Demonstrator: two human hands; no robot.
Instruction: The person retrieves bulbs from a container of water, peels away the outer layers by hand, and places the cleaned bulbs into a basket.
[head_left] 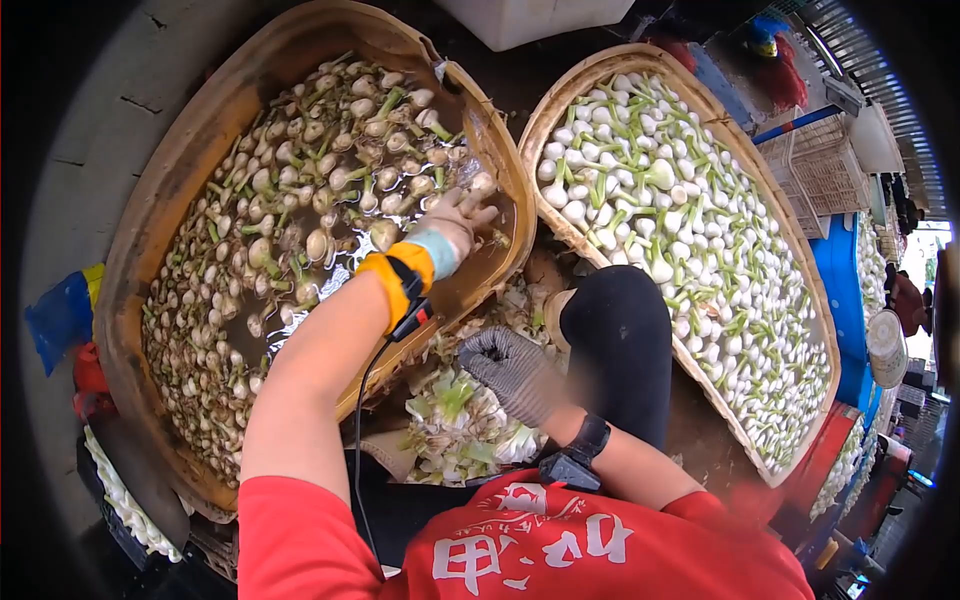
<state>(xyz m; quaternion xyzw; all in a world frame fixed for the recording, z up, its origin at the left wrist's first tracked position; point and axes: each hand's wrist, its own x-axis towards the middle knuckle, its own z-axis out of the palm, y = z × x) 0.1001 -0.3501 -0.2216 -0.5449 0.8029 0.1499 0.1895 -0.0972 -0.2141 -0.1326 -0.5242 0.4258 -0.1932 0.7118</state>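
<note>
My left hand [455, 226], in a pale glove with an orange cuff, reaches into a big tan tub [520, 215] of murky water. Its fingers are apart, and a whitish garlic bulb [483, 183] lies at the fingertips; I cannot tell whether they touch it. Many unpeeled garlic bulbs [262, 252] with roots and short stems float around it. My right hand [515, 375], in a grey knitted glove, is curled closed above a heap of peeled garlic skins and leaves [455, 410]. Whatever lies inside that fist is hidden.
On the right stands a second tub [560, 235] full of clean white garlic [660, 175] with green stems. My knee [620, 340] is between the tubs. A white container [530, 20] sits at the top; a wire basket [815, 165] and blue tub [843, 300] stand far right.
</note>
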